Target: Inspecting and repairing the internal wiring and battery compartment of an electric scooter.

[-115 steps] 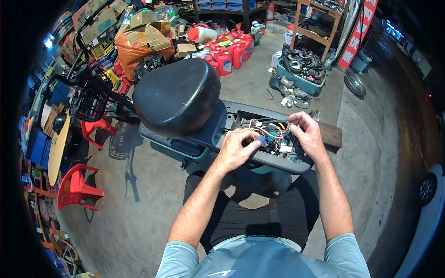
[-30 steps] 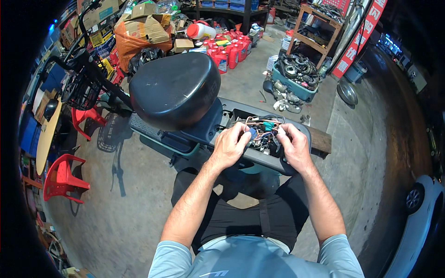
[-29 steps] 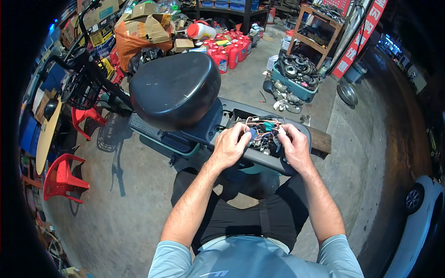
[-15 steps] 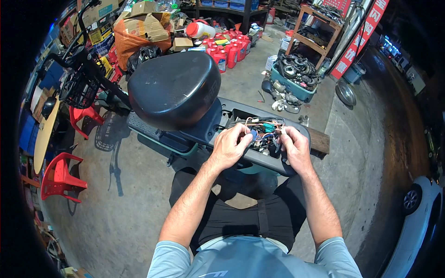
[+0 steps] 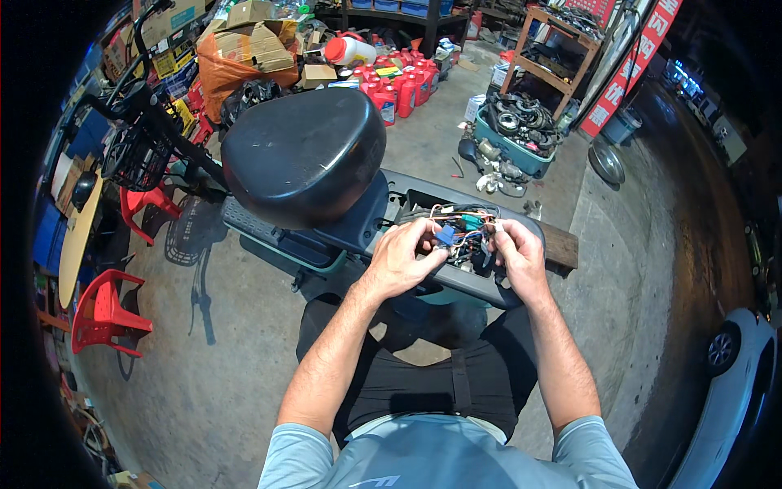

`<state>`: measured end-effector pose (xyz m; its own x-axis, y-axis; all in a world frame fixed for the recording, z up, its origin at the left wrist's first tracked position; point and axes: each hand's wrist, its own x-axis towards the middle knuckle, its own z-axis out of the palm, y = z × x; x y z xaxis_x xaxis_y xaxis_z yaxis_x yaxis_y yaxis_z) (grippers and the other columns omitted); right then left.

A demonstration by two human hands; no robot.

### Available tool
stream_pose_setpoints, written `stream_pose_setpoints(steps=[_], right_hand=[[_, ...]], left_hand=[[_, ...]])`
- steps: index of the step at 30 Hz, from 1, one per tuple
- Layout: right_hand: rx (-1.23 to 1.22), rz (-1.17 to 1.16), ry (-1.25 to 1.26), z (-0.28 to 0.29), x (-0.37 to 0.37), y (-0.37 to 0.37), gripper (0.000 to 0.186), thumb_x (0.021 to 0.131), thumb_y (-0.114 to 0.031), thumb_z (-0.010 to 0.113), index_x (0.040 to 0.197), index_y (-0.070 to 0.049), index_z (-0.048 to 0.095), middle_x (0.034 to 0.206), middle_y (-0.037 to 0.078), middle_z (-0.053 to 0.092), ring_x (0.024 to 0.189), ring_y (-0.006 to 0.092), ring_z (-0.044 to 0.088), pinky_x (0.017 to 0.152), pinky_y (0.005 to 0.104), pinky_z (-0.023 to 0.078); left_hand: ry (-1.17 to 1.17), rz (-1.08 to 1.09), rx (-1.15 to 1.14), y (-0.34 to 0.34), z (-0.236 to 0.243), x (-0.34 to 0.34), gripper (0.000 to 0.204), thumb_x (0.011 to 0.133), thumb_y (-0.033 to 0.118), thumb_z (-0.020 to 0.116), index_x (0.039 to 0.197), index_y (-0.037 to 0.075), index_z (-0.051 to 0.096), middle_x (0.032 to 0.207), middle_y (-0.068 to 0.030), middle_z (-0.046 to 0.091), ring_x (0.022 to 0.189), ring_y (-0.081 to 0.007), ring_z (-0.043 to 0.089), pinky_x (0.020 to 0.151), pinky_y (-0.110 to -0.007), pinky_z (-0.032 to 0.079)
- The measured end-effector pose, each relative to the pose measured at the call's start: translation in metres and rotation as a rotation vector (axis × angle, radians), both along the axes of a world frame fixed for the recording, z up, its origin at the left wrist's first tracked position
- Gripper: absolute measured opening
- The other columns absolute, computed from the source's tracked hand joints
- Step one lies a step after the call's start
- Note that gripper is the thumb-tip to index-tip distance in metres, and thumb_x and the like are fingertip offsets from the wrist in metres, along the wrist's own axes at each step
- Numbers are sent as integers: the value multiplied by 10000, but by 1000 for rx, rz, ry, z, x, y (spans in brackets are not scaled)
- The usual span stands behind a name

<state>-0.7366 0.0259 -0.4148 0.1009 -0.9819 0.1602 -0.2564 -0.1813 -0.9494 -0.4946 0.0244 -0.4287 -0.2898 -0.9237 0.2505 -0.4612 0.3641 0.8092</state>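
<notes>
My left hand point(image 5: 403, 257) is at the open rear compartment of a scooter point(image 5: 395, 183), its fingers curled on a blue connector point(image 5: 445, 235) among tangled wires. My right hand point(image 5: 520, 254) pinches wires at the right of that bundle, near a small light-coloured piece too small to name. A teal component point(image 5: 471, 221) sits among the wires point(image 5: 474, 257) between my hands. The black padded seat point(image 5: 300, 151) is raised to the left of the compartment.
Handlebars with a black basket point(image 5: 134, 155) are at left, beside red plastic chairs point(image 5: 110, 310). Behind stand red jugs point(image 5: 403, 91), boxes point(image 5: 261, 53), a wooden shelf point(image 5: 554, 69) and a bin of parts point(image 5: 513, 138). A wooden bench point(image 5: 558, 248) is beyond the scooter. A white car point(image 5: 737, 391) is at right.
Since 3.8 seconds ago my right hand has moved lower and inward on the wires. In the last half second my left thumb has dropped, showing more of the blue connector.
</notes>
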Motion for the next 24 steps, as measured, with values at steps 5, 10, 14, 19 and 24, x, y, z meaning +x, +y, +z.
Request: stream_pose_setpoints(steps=[5, 10, 14, 19, 24], right_hand=[[-5, -4, -5, 0, -1, 0, 230, 1036, -205, 573, 1088, -17, 694, 758, -18, 634, 635, 33, 526, 557, 213, 430], [19, -32, -39, -1, 0, 0, 229, 1026, -213, 605, 1086, -12, 698, 760, -22, 638, 641, 30, 530, 556, 213, 428], [5, -23, -26, 1, -1, 2, 213, 1011, -195, 633, 1085, -6, 698, 758, -23, 639, 644, 26, 526, 560, 210, 426], [-14, -75, -9, 2, 3, 5, 174, 981, -149, 663, 1056, 6, 690, 763, -30, 634, 662, 13, 508, 580, 203, 415], [-57, -86, -28, 4, 3, 6, 148, 955, -127, 677, 1012, 10, 668, 793, -32, 623, 668, 10, 482, 596, 200, 413]], left_hand=[[-104, -7, -76, -1, -2, 0, 379, 803, 225, 735, 1112, 35, 624, 887, -102, 644, 853, -250, 645, 780, -397, 523], [-83, -15, -51, -2, -3, 1, 315, 797, 188, 760, 1021, 12, 626, 891, -105, 637, 844, -259, 643, 785, -400, 518], [-48, -32, -44, -1, -2, 2, 293, 797, 172, 769, 985, 6, 619, 879, -104, 634, 841, -263, 639, 780, -399, 519], [74, -21, 56, -1, -4, 3, 262, 842, 167, 754, 1019, 6, 647, 900, -80, 681, 859, -193, 649, 803, -344, 520], [194, -38, 104, -2, -8, 2, 217, 914, 159, 678, 1089, 32, 662, 889, -71, 695, 823, -151, 656, 766, -325, 521]])
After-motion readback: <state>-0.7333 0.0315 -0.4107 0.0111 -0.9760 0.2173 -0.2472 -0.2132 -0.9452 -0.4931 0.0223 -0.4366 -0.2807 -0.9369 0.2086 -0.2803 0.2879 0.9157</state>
